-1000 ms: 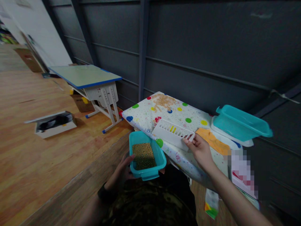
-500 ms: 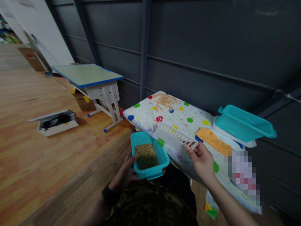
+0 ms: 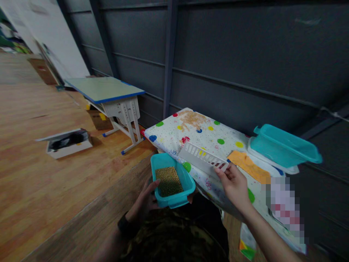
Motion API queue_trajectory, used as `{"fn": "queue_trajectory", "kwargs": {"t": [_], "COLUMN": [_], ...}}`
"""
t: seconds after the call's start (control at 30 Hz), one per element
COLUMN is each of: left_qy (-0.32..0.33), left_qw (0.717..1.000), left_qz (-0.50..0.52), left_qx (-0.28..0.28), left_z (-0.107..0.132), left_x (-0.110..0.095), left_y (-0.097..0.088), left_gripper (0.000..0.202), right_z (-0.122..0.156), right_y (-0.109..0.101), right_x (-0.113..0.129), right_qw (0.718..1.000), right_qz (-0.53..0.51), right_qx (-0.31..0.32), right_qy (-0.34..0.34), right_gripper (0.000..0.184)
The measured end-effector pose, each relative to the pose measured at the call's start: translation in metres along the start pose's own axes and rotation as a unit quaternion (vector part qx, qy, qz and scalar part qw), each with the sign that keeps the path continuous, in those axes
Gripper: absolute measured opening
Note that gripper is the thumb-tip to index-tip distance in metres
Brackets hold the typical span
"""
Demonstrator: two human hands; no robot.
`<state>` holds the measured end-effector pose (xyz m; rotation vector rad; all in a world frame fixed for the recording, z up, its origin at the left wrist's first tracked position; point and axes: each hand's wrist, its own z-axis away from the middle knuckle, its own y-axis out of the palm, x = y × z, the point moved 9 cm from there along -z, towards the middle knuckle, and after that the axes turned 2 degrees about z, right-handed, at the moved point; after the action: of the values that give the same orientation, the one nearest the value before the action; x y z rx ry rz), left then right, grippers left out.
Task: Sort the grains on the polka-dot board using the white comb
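2 hands hold 2 things. The left hand [image 3: 147, 198], a dark band [image 3: 124, 222] at its wrist, grips the left side of a turquoise tub [image 3: 174, 202], thumb over the rim; small round beans [image 3: 169, 180] lie inside. The right hand [image 3: 236, 185] pinches the right end of a white slotted strip [image 3: 200, 160] over the table's near edge; whether the strip touches the cloth, I cannot tell. Beyond, loose beans [image 3: 192, 119] spread across the far left part of the dotted tablecloth [image 3: 174, 136]. Right of the strip lies an orange cloth [image 3: 249, 166], with another turquoise tub [image 3: 286, 145] farther right. Far left stand a blue-edged desk [image 3: 106, 89] and, on the floor, a white box [image 3: 71, 148].
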<state>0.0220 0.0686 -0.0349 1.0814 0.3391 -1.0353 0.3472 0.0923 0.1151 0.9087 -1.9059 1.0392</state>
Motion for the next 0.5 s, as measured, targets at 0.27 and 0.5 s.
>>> {"fn": "queue_trajectory", "kwargs": {"t": [0.27,0.5], "left_qy": [0.002,0.004], "left_qw": [1.000,1.000], "left_qz": [-0.012,-0.013], "left_qx": [0.000,0.014], "left_z": [-0.001,0.000], "left_x": [-0.005,-0.007], "left_y": [-0.001,0.000], "left_gripper": [0.103,0.102], "right_z": [-0.078,-0.092], "right_y": [0.021,0.041], "right_x": [0.008,0.002], "right_qw": [0.994,0.992], "right_qz": [0.070,0.093], "right_qx": [-0.035,0.026], "right_qy": [-0.077,-0.082], "right_gripper": [0.036,0.031]}}
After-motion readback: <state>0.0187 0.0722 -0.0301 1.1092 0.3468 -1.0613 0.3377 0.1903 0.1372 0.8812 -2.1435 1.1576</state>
